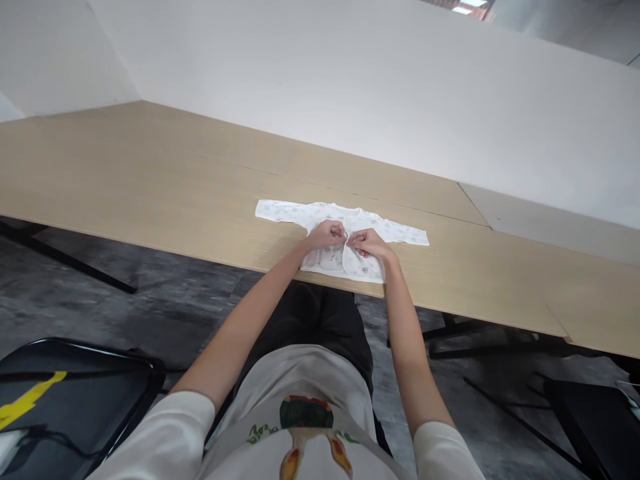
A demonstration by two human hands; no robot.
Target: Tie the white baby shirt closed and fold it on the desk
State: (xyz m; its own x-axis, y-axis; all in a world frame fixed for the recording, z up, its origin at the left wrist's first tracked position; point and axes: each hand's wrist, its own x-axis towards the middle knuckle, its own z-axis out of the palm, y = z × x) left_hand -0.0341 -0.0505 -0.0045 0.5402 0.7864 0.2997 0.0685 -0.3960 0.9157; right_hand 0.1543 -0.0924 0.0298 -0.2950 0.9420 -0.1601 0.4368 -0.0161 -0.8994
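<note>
A small white baby shirt [365, 268] with a faint print lies spread on the wooden table, its sleeves stretched out to either side. My left hand [327, 233] is closed in a pinch at the middle of the shirt's front. Close beside it, my right hand [369, 243] pinches the cloth along the front opening, with a fold raised between the two hands. The fingertips nearly meet. Whatever small fastening may be between them is too small to make out.
The long table [175, 173] backs onto a white partition [325, 80]. Its front edge is near my waist. A black chair [100, 400] with a yellow strip stands at the lower left, and another dark chair [585, 413] at the lower right.
</note>
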